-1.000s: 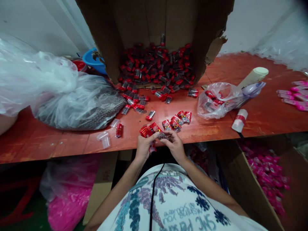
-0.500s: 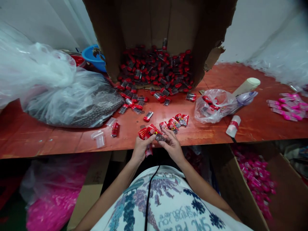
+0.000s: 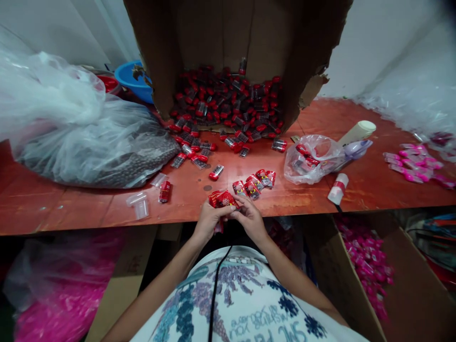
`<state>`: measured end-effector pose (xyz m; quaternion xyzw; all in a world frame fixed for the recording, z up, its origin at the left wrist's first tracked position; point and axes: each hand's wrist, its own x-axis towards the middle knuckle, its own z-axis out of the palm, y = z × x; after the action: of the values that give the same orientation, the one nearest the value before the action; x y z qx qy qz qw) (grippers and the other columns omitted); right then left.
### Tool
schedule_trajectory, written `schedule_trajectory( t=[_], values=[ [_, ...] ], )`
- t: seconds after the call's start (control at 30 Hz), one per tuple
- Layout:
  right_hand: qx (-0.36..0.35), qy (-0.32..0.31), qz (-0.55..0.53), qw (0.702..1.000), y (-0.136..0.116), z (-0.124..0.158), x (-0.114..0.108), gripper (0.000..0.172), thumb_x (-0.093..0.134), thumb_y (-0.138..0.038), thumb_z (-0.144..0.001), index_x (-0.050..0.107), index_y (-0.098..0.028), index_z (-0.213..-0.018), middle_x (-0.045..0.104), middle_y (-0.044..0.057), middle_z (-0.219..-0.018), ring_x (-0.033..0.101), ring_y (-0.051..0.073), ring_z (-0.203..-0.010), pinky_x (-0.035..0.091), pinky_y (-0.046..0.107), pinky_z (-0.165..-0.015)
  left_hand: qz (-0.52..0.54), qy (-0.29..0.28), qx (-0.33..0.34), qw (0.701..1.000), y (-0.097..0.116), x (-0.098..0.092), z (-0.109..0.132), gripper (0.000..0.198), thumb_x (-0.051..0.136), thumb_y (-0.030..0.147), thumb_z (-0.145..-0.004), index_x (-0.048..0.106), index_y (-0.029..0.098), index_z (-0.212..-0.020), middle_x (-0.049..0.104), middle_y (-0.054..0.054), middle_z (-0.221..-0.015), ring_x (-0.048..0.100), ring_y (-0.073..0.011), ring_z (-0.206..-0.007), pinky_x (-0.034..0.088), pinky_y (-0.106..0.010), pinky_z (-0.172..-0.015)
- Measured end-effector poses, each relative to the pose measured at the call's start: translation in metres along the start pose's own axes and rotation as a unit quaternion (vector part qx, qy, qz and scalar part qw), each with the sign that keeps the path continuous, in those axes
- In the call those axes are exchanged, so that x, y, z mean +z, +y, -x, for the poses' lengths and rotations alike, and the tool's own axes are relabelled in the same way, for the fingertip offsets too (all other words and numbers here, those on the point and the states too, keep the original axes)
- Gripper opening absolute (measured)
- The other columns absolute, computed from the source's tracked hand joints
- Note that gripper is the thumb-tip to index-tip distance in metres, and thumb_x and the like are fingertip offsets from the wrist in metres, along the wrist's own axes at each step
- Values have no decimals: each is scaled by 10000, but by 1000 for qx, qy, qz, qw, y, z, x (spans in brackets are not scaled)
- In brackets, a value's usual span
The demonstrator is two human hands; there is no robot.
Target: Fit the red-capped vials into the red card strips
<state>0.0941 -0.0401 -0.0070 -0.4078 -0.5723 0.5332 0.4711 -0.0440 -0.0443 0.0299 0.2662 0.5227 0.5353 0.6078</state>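
Just above the table's front edge, my left hand (image 3: 205, 221) is closed around several red printed wrappers (image 3: 224, 198). Some of their red film hangs below the fingers. My right hand (image 3: 251, 219) pinches the right end of the front wrapper, fingertips close to the left thumb; what lies inside it is mostly hidden by the fingers. Beyond the right hand lie several wrapped red packets (image 3: 253, 185) in a loose cluster. A single red-capped clear bottle (image 3: 216, 172) with dark beads lies on the table past the left hand.
A tipped cardboard box (image 3: 149, 57) spills red-capped bottles (image 3: 228, 104) onto the table. Left are a bag of dark beads (image 3: 107, 152), a red bottle (image 3: 165, 191) and clear empty tubes (image 3: 138, 204). Right are a clear bag (image 3: 313, 161), a white roll (image 3: 337, 189) and pink pieces (image 3: 413, 164).
My right fingers have closed in towards the left hand at the wrapper. The dark-beaded piece seen at the right fingertips is now mostly hidden. The view has shifted slightly.
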Motion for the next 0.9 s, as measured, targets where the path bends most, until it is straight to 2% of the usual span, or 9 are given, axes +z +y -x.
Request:
schedule_trajectory(
  t=[0.17,0.3,0.43,0.53,0.63,0.7,0.77,0.83,0.9],
  values=[
    [-52,8,75,996,4,-1,-4,370,619,-233,-800,624,-316,-1161,634,24,-1121,580,181,-1061,450,346,-959,-4,-5,-18,1000,-12,0,-4,223,812,189,-535,651,117,-671,615,1,-571,537,-96,-458,389,-177,-387],
    [-78,21,122,989,9,-4,-15,339,600,-242,-822,631,-316,-1152,648,34,-1121,590,185,-1055,457,352,-953,38,-12,-70,997,-16,3,-12,209,807,175,-547,670,111,-691,647,-16,-590,535,-81,-418,402,-171,-383],
    [-57,121,167,977,16,-24,-48,328,578,-297,-835,621,-256,-1157,630,64,-1121,570,204,-1058,446,387,-953,156,7,-115,981,-13,3,-20,306,734,125,-630,652,146,-923,717,-85,-831,681,-171,-658,513,-216,-514],
    [-53,183,240,952,15,-39,-72,355,547,-318,-845,595,-228,-1185,579,89,-1159,518,221,-1107,402,424,-986,222,2,-137,965,-8,1,-21,410,657,42,-659,594,157,-1047,712,-122,-962,691,-232,-859,561,-292,-651],
    [-77,224,321,917,5,-42,-70,356,581,-316,-825,601,-227,-1169,505,112,-1214,454,249,-1160,334,448,-1025,242,5,-131,961,-7,-2,-20,501,634,8,-665,542,178,-1126,701,-121,-1030,681,-249,-914,566,-358,-726],
    [-83,177,318,928,-2,-36,-50,261,581,-318,-829,640,-231,-1068,549,97,-1114,505,236,-1069,388,407,-966,248,13,-122,961,-8,-4,-21,508,650,20,-669,537,192,-1133,703,-103,-1028,681,-248,-911,564,-382,-743],
    [-68,68,277,956,-5,-29,-24,178,585,-314,-828,653,-235,-973,605,57,-966,569,200,-890,461,338,-824,253,19,-109,961,-11,-6,-22,471,674,41,-664,564,188,-1097,714,-86,-986,686,-237,-884,564,-372,-742],
    [-46,-16,238,970,-4,-25,0,150,603,-294,-813,648,-234,-942,640,26,-886,588,177,-784,476,296,-724,256,30,-94,962,-14,-9,-23,402,704,62,-644,607,169,-1019,724,-75,-901,692,-217,-820,562,-334,-724],
    [-41,-38,223,973,-1,-27,15,165,586,-260,-819,641,-233,-973,663,22,-903,607,179,-805,478,289,-726,252,48,-75,964,-16,-14,-23,326,741,82,-609,641,149,-911,722,-59,-797,690,-190,-724,558,-298,-695]
  ],
)
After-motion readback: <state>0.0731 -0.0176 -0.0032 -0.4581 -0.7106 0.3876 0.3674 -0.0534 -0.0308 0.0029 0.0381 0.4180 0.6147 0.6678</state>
